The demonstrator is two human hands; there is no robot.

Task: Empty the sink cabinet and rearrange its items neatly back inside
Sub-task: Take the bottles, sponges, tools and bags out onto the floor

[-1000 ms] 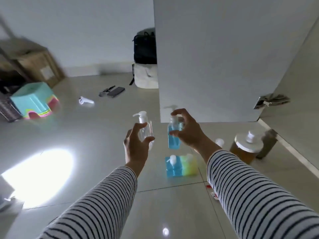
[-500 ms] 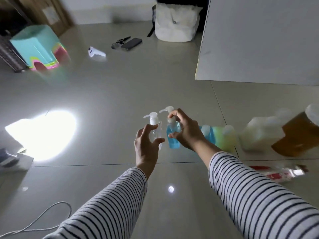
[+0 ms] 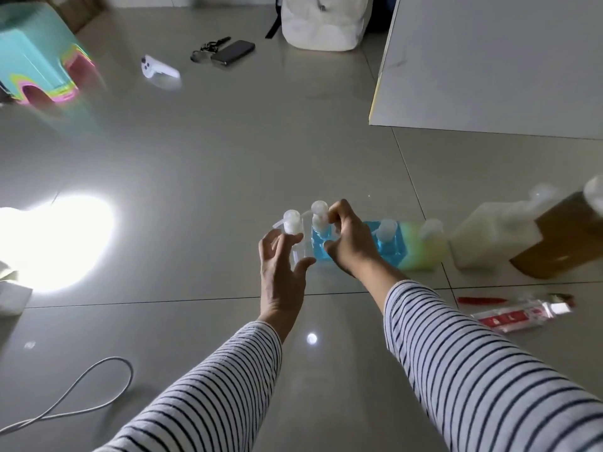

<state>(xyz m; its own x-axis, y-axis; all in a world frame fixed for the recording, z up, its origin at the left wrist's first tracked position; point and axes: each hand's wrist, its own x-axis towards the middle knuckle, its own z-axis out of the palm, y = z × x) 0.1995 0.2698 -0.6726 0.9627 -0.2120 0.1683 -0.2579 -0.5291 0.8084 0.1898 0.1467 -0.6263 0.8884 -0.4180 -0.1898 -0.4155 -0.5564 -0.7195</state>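
My left hand (image 3: 280,265) holds a clear pump bottle (image 3: 292,223) low over the tiled floor, fingers and thumb curled round its body. Right beside it, my right hand (image 3: 349,243) grips a small blue pump bottle (image 3: 318,244) near its neck. Both bottles are upright at the left end of a row on the floor: a blue bottle (image 3: 388,244), a green-yellow bottle (image 3: 421,247), a white jug (image 3: 489,236) and an amber bottle (image 3: 561,236). The white cabinet door (image 3: 489,60) stands open at the upper right.
A toothpaste tube (image 3: 518,314) and a red item (image 3: 479,300) lie on the floor at the right. Farther back are a teal stool (image 3: 36,63), a white controller (image 3: 156,68), a phone (image 3: 233,52) with keys, and a white bag (image 3: 323,21). A cable (image 3: 81,396) loops at the lower left.
Both hands have come down with their bottles to floor level next to the blue bottle. My view has tilted down, away from the cabinet.
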